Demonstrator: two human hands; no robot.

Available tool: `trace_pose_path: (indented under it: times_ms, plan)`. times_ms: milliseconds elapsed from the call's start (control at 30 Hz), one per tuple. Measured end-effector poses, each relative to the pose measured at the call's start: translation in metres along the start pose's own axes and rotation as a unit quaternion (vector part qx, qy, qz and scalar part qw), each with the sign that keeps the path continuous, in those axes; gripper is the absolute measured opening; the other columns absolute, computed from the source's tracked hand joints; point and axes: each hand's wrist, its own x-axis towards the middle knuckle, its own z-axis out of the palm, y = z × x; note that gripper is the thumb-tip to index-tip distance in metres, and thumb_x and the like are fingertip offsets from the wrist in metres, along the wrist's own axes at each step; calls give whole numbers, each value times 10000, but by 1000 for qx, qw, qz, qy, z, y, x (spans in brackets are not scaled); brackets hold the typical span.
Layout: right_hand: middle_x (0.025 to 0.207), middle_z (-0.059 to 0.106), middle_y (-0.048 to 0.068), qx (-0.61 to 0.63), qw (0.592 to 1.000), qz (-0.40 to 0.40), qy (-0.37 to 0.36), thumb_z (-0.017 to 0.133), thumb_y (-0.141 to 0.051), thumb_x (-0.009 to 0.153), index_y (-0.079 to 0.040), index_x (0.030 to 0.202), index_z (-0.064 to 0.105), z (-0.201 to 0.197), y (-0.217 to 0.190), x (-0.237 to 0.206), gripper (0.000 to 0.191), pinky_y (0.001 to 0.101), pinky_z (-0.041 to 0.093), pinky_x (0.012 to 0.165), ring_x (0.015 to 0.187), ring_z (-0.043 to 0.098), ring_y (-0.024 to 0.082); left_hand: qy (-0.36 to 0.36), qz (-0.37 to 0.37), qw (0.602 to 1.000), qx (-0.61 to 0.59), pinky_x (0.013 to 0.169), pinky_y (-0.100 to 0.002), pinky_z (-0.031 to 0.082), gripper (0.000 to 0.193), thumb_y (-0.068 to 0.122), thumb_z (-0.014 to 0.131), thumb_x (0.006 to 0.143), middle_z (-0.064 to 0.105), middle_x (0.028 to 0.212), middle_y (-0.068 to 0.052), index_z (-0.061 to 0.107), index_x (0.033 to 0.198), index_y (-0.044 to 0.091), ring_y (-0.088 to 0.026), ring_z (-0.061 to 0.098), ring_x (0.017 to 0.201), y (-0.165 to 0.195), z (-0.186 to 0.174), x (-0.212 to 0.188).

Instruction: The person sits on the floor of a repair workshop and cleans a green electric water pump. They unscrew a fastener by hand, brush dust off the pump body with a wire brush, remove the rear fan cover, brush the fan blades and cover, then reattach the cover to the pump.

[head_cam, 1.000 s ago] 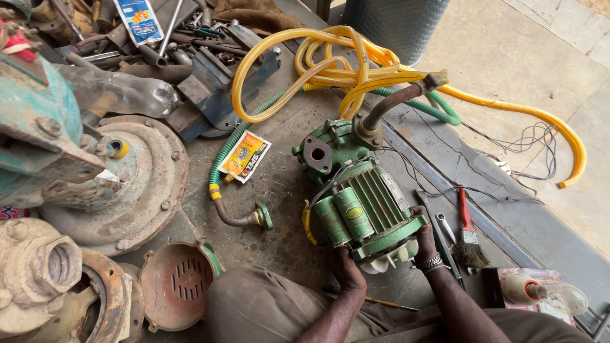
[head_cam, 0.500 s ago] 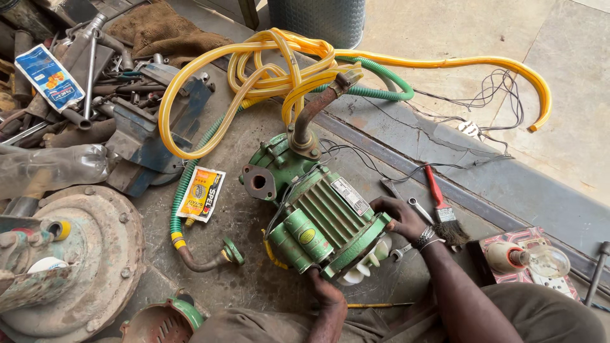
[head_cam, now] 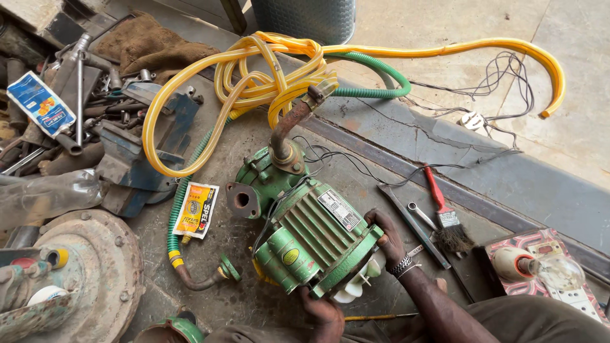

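Both hands grip the green pump (head_cam: 305, 232) at its fan end: left hand (head_cam: 324, 311) clasps below, right hand (head_cam: 389, 236) beside. Paintbrush (head_cam: 443, 213) lies right of pump; yellow hose (head_cam: 254, 82) coils behind it.

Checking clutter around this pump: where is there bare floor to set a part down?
Bare floor lies between the green pump and the orange sachet, and on the grey strip beyond the paintbrush. The upper left is crowded with tools and yellow hose. Both hands, left hand and right hand, grip the pump's fan end.
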Motion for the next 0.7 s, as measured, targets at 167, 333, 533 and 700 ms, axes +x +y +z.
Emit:
trace_pose_path:
  times_ms: [167,333,533,700]
  plan:
    - [870,581,102,-88,996,13,-8,314,-877,900,16,1002,561,3,-39,13,932,343,459,789,856,584,212,34,-25,998,38,1001,-437,475,552,410,421,986,614,1347,-73,488,1455,125,-256,595,1199,45,34,-2]
    - [826,645,104,-134,990,47,-7,318,-802,947,34,1054,614,3,-68,35,893,365,497,728,794,623,220,-28,-25,988,153,1058,-410,450,639,519,422,973,615,1374,-56,489,1471,124,-209,589,1254,108,77,-30]
    - [870,690,142,-149,982,103,-44,289,-774,999,42,1011,676,0,-89,84,903,384,515,742,812,645,237,-206,78,950,223,1050,-383,490,720,624,465,986,691,1314,-88,625,1374,39,-196,632,1220,167,121,-46]
    - [1030,753,171,-151,977,118,-94,287,-815,934,20,1156,698,4,-130,134,957,342,524,819,902,689,235,-249,98,926,267,933,-396,519,751,604,631,894,653,1306,-117,596,1410,59,-205,621,1152,188,143,-40]
